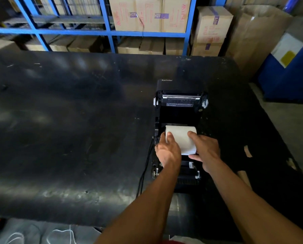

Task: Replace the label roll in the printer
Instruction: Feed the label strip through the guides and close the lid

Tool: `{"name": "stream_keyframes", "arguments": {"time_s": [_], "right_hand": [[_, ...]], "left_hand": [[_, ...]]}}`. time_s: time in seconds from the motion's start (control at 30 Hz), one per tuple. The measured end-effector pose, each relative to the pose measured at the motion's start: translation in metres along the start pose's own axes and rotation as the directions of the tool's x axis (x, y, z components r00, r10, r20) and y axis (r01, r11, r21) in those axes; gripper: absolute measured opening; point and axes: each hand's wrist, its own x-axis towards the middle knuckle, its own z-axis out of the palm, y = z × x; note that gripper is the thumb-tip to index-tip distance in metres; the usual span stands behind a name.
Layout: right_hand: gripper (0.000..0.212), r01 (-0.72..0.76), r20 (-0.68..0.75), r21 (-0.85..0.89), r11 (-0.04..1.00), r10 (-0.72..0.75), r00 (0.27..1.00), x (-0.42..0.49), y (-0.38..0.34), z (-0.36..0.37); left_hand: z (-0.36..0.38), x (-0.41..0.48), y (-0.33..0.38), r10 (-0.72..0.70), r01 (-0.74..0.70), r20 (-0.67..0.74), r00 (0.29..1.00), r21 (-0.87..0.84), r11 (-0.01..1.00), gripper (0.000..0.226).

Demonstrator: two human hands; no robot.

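Observation:
A black label printer stands on the black table with its lid swung open away from me. A white label roll sits over the printer's open bay. My left hand grips the roll's left end, fingers curled over its top. My right hand holds the roll's right end, with fingers on top and the thumb under the near edge. The lower part of the roll and the bay beneath it are hidden by my hands.
A black cable runs from the printer's left side toward the table's near edge. Blue metal shelving with cardboard boxes stands behind the table. A blue bin sits on the floor at right.

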Motion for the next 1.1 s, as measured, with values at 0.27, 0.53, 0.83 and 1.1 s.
{"name": "stream_keyframes", "arguments": {"time_s": [0.27,0.53,0.83,1.1], "right_hand": [[0.016,0.117,-0.010,-0.070,0.991,-0.118,0.993,-0.001,-0.004,0.008],[0.014,0.138,0.000,-0.027,0.990,-0.138,0.990,0.001,0.003,0.011],[0.012,0.163,-0.058,-0.060,0.985,-0.167,0.984,-0.001,0.013,0.019],[0.028,0.146,-0.082,-0.022,0.989,-0.147,0.986,-0.002,0.011,0.019]], "left_hand": [[-0.001,-0.004,-0.004,-0.055,0.044,-0.085,0.995,-0.128,0.991,0.048],[-0.003,-0.001,-0.010,-0.068,0.056,-0.062,0.996,-0.173,0.983,0.046],[-0.007,0.004,-0.020,-0.044,0.041,-0.007,0.999,-0.232,0.972,0.042],[-0.005,0.006,-0.022,-0.053,0.049,-0.009,0.999,-0.261,0.964,0.041]]}}
